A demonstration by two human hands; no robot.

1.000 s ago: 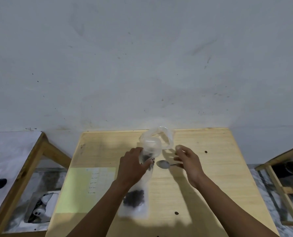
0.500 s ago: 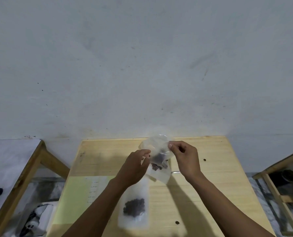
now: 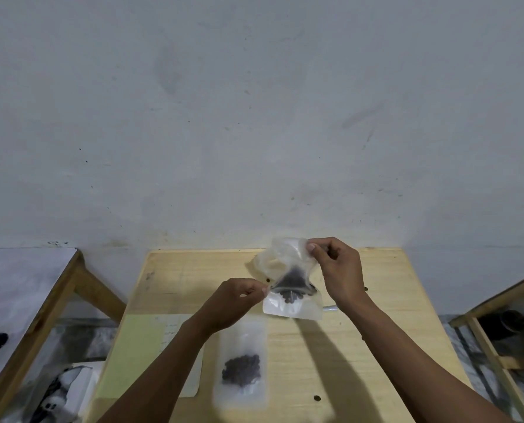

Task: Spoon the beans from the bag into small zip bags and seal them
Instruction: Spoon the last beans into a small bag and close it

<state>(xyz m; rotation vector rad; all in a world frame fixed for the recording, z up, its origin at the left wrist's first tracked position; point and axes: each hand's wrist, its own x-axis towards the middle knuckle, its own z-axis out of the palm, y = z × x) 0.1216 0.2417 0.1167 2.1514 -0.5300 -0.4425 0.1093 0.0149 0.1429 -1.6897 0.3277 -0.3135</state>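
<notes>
Nearest to us, a filled small zip bag (image 3: 241, 366) lies flat on the wooden table (image 3: 385, 325), a dark heap of beans visible through its plastic. To its left we note a pale green sheet (image 3: 132, 352) lying on the tabletop, with a white paper partly under the left forearm.

Further in, the left hand (image 3: 234, 302) pinches the left edge of a second small zip bag (image 3: 292, 306) between thumb and fingertips. This bag is held above the table and a few dark beans (image 3: 291, 296) sit near its mouth. A short length of metal, apparently a spoon handle (image 3: 330, 307), shows on the table just beside the bag's right edge.

Beyond that, the right hand (image 3: 338, 268) grips the upper part of the larger clear bag (image 3: 280, 257), fingers curled on the plastic. The clear bag narrows downward, a dark mass of beans gathered at its lower end, which meets the mouth of the held zip bag.

Behind the table stands a grey, marked wall (image 3: 254, 117).
</notes>
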